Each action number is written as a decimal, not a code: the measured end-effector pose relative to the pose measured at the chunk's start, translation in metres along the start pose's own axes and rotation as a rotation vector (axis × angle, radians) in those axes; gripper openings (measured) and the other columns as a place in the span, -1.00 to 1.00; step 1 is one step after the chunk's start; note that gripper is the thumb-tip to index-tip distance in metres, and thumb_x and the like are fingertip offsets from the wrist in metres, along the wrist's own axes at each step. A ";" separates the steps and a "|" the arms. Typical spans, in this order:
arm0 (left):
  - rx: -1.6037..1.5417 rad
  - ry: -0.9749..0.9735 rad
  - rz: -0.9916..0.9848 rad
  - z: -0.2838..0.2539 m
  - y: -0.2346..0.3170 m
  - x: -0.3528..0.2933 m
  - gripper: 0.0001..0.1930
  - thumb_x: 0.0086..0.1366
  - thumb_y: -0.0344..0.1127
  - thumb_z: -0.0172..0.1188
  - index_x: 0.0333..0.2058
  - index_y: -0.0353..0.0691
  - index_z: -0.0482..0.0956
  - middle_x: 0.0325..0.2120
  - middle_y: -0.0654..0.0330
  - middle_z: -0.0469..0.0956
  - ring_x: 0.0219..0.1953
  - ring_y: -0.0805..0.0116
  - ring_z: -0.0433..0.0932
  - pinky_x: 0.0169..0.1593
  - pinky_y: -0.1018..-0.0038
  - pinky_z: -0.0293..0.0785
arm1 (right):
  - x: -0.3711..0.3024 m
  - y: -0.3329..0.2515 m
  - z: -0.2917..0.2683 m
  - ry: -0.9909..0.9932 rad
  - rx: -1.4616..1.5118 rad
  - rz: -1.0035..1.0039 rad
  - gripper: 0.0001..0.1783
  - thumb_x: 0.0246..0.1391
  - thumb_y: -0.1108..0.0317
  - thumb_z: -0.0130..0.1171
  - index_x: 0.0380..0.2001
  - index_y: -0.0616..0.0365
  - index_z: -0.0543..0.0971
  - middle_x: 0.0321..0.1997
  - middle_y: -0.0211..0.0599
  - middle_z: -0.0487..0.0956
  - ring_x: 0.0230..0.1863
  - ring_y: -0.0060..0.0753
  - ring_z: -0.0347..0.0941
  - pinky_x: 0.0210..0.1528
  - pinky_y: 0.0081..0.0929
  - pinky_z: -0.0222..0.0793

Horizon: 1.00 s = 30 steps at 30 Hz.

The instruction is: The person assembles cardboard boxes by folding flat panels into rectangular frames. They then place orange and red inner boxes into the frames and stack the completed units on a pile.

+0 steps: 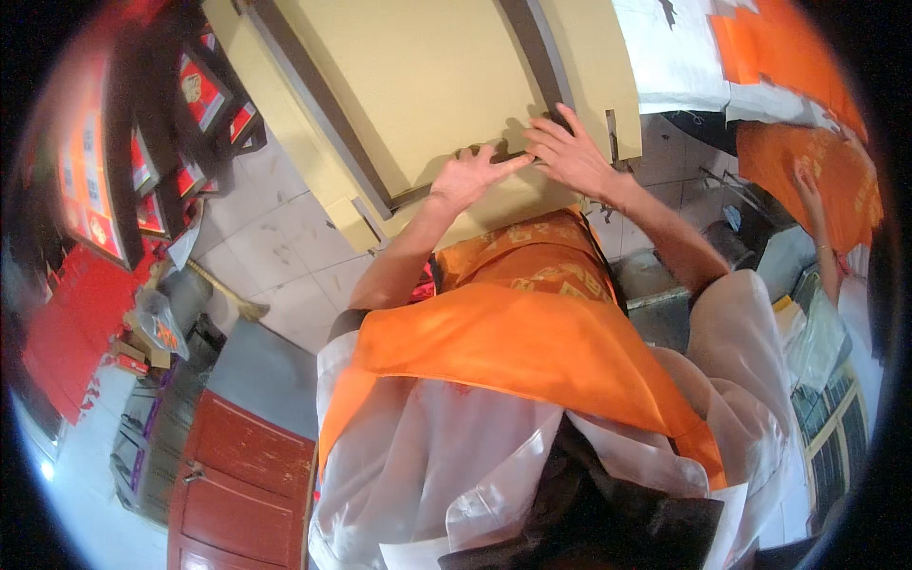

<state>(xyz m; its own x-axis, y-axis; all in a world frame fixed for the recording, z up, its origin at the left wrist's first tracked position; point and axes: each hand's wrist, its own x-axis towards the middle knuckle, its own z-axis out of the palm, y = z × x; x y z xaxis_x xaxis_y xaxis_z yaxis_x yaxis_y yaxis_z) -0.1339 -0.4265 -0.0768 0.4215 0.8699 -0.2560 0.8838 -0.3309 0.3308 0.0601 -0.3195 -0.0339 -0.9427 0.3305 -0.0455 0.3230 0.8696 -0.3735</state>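
Note:
A large pale-yellow panel [427,85] lies in front of me, with raised grey-brown strips [318,100] running along its inner sides and near edge. My left hand [465,178] rests at the near strip, fingers spread and thumb stretched toward the right hand. My right hand [572,157] is at the near right corner, where the strips meet, with its fingers apart. The thumbs nearly meet over the near strip; whether they touch is unclear. Neither hand grips anything that I can see. An orange apron [503,332] covers my front.
Red and black boxes [201,95] are stacked at the left. A broom [228,290] lies on the tiled floor [275,233]. At lower left is a red door [242,480]. Another person's hand [809,190] shows at the right, beside orange printed cloth [774,171].

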 end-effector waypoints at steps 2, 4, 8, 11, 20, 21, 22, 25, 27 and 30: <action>-0.018 -0.001 -0.013 0.002 -0.001 0.000 -0.27 0.12 -0.41 -0.05 0.15 0.63 -0.01 -0.29 0.11 0.36 -0.47 0.21 0.47 -0.47 0.37 0.55 | -0.030 -0.018 -0.006 0.119 0.249 0.463 -0.68 0.01 0.24 0.09 -0.16 0.11 0.43 0.03 -0.14 0.36 0.12 -0.23 0.22 0.22 -0.22 -0.02; -0.025 -0.099 -0.012 -0.010 0.001 0.002 -0.25 0.11 -0.42 -0.04 0.15 0.64 -0.02 -0.28 0.11 0.36 -0.45 0.20 0.48 -0.45 0.36 0.56 | -0.075 -0.037 0.033 0.458 0.594 1.073 -0.67 0.07 0.25 0.05 -0.13 0.17 0.42 -0.03 -0.14 0.41 0.05 -0.22 0.29 0.11 -0.32 0.18; -0.040 -0.118 0.003 -0.008 0.001 0.005 -0.23 0.11 -0.45 -0.05 0.15 0.64 -0.04 -0.27 0.11 0.36 -0.40 0.17 0.48 -0.40 0.33 0.56 | -0.133 -0.056 0.098 0.337 1.954 1.626 -0.71 0.12 0.29 0.00 -0.13 0.21 0.41 -0.11 -0.21 0.46 -0.09 -0.28 0.38 -0.08 -0.38 0.33; -0.078 -0.168 0.010 -0.009 -0.002 0.001 -0.25 0.13 -0.45 -0.08 0.15 0.63 -0.04 -0.28 0.11 0.35 -0.35 0.12 0.49 -0.37 0.30 0.55 | -0.099 -0.077 0.050 0.390 2.003 1.587 -0.70 0.13 0.30 -0.01 -0.11 0.23 0.41 -0.10 -0.21 0.46 -0.13 -0.34 0.41 -0.13 -0.42 0.36; -0.687 -0.484 0.005 -0.033 -0.036 0.018 -0.57 0.32 -0.18 -0.29 0.16 0.33 0.14 0.00 -0.03 0.32 -0.08 0.10 0.42 0.02 0.38 0.32 | -0.026 -0.051 -0.004 -0.003 0.223 0.216 -0.50 -0.01 0.44 0.02 0.07 0.11 0.31 0.12 -0.21 0.28 0.15 -0.25 0.19 0.24 -0.25 0.01; -0.791 -0.545 -0.089 -0.037 -0.036 0.023 -0.58 0.33 -0.13 -0.31 0.17 0.25 0.15 0.04 -0.01 0.29 -0.03 0.14 0.40 0.06 0.42 0.27 | -0.026 -0.054 0.002 -0.043 0.152 0.194 -0.37 -0.09 0.49 0.02 0.14 0.05 0.22 0.21 -0.24 0.19 0.21 -0.25 0.10 0.30 -0.23 -0.11; -0.893 -0.606 -0.182 -0.040 -0.038 0.027 -0.56 0.33 -0.08 -0.33 0.18 0.16 0.16 0.08 0.02 0.27 0.01 0.19 0.37 0.10 0.45 0.22 | -0.022 -0.049 0.007 -0.074 0.091 0.185 -0.35 -0.12 0.49 0.03 0.14 0.05 0.22 0.22 -0.26 0.18 0.22 -0.27 0.10 0.29 -0.24 -0.10; -1.278 -0.367 -0.077 0.001 -0.064 0.025 -0.52 0.33 -0.06 -0.23 0.16 -0.12 0.18 0.04 0.13 0.34 0.05 0.27 0.33 0.14 0.47 0.16 | -0.010 -0.036 0.021 -0.145 -0.051 0.156 -0.28 -0.19 0.51 0.01 0.16 0.02 0.19 0.24 -0.36 0.17 0.26 -0.38 0.06 0.29 -0.27 -0.13; -1.372 -0.232 -0.116 -0.018 -0.072 0.023 -0.57 0.33 -0.16 -0.15 0.11 -0.21 0.23 0.00 0.15 0.38 0.05 0.26 0.33 0.14 0.42 0.19 | -0.006 -0.031 0.020 -0.121 -0.025 0.156 -0.30 -0.18 0.51 -0.02 0.16 -0.01 0.19 0.25 -0.41 0.17 0.26 -0.41 0.06 0.29 -0.29 -0.12; -1.948 -0.203 -0.537 -0.021 -0.088 0.017 -0.56 0.32 -0.17 -0.11 0.11 -0.25 0.22 -0.02 0.10 0.38 0.06 0.23 0.32 0.14 0.36 0.21 | -0.002 -0.027 0.023 -0.084 -0.014 0.166 -0.33 -0.14 0.49 -0.07 0.16 -0.07 0.20 0.25 -0.50 0.18 0.25 -0.47 0.07 0.29 -0.32 -0.11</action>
<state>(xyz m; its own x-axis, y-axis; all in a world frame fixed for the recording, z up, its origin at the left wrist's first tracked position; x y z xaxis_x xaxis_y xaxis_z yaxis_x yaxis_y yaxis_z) -0.2095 -0.3750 -0.0908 0.3783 0.6355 -0.6730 -0.3879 0.7690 0.5081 0.0511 -0.3521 -0.0446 -0.8797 0.4388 -0.1834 0.4756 0.8107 -0.3414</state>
